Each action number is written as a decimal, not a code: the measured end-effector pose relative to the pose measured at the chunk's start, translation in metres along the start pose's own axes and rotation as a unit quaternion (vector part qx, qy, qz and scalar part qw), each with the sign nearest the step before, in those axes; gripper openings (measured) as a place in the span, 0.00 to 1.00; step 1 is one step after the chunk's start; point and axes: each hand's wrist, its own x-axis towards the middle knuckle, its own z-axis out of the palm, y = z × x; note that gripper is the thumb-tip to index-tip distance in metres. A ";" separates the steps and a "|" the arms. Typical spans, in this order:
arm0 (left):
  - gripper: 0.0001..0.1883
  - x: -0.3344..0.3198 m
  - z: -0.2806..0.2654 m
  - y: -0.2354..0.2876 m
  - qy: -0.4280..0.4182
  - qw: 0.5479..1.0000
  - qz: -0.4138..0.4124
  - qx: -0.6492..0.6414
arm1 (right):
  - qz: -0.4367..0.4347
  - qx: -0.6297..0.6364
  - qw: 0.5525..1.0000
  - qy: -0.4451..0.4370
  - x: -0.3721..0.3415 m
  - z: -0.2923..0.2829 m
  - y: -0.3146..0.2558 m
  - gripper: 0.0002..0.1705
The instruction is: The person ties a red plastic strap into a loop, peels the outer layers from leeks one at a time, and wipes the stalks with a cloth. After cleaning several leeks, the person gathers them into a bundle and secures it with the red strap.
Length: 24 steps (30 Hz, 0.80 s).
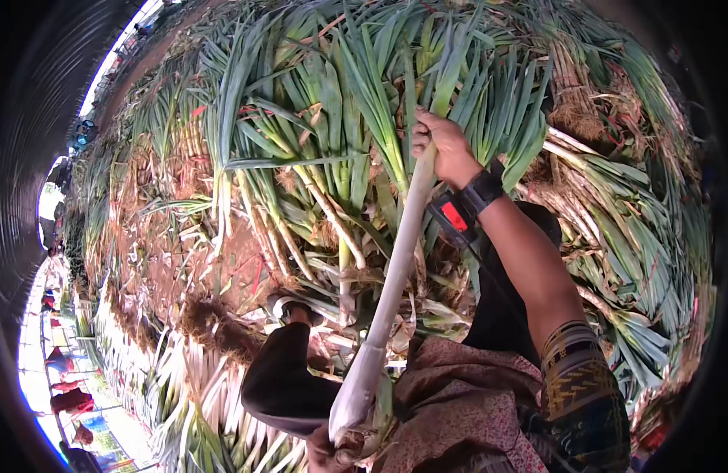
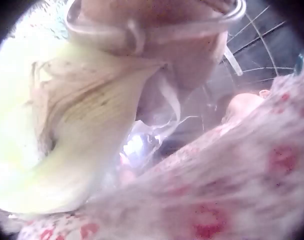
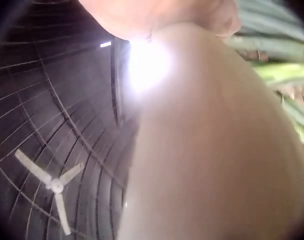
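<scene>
A long leek (image 1: 399,256) slants across the head view, its white shaft running from the lap up to green leaves. My right hand (image 1: 447,146) grips it high up, where white turns to green, with the fingers wrapped round the shaft. Down at the root end, my left hand (image 1: 320,452) holds the leek beside its roots, partly cut off by the frame edge. A loose pale outer leaf (image 2: 92,105) hangs large in the left wrist view, below the bangle (image 2: 157,32). The pale shaft (image 3: 217,140) fills much of the right wrist view.
Heaps of leeks (image 1: 325,71) lie ahead, with more to the right. A row of white stalks (image 1: 198,370) lies at lower left. Peeled scraps litter the brown ground (image 1: 171,248). A shoe (image 1: 293,307) and a floral garment (image 1: 466,394) show close by.
</scene>
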 end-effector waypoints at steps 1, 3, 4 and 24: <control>0.20 -0.015 -0.009 -0.008 0.019 0.999 0.003 0.045 | -0.025 0.020 0.999 -0.004 0.011 -0.008 -0.010 0.07; 0.12 -0.046 -0.009 0.009 0.096 0.995 -0.005 0.025 | -0.075 0.066 0.995 -0.011 0.039 -0.033 -0.040 0.07; 0.11 -0.050 -0.012 0.005 0.109 0.994 -0.007 0.021 | -0.090 0.040 0.995 -0.029 0.049 -0.037 -0.048 0.07; 0.34 0.140 0.016 0.056 0.022 0.783 0.290 0.550 | -0.405 0.047 0.912 -0.040 -0.100 0.004 -0.143 0.02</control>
